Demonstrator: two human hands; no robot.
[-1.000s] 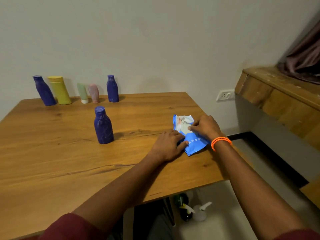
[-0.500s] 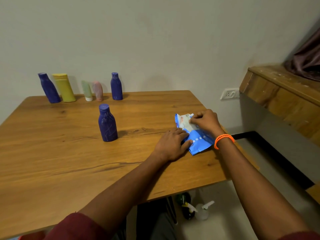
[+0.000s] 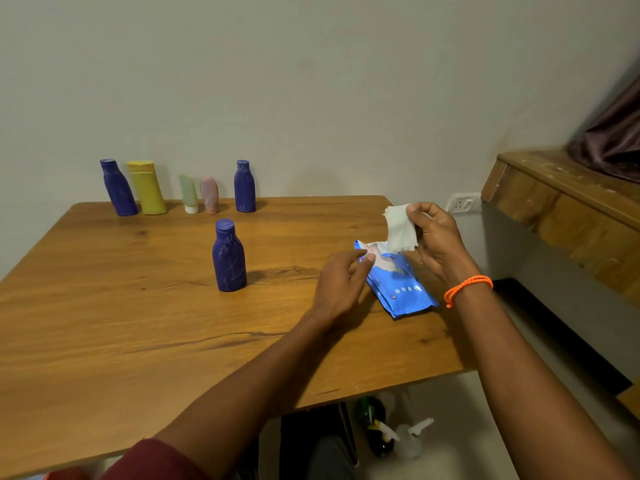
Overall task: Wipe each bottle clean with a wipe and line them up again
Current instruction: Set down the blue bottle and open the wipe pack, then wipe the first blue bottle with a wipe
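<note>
A blue wipe packet (image 3: 398, 287) lies on the wooden table (image 3: 138, 323). My right hand (image 3: 438, 244) pinches a white wipe (image 3: 400, 228) and holds it above the packet's open end. My left hand (image 3: 341, 284) hovers at the packet's left edge, fingers relaxed, fingertips near its opening. A dark blue bottle (image 3: 228, 256) stands alone mid-table. Along the back wall stand a blue bottle (image 3: 118, 188), a yellow bottle (image 3: 147, 187), a green tube (image 3: 188, 194), a pink tube (image 3: 209, 195) and another blue bottle (image 3: 244, 186).
A wooden counter (image 3: 568, 206) with dark cloth (image 3: 613, 140) stands to the right, beyond a gap with a wall socket (image 3: 463, 203). Spray bottles (image 3: 394, 434) sit on the floor under the table's near right corner.
My right hand has drawn a white wipe up out of the packet. My left hand has lifted off the packet and now hovers beside it.
</note>
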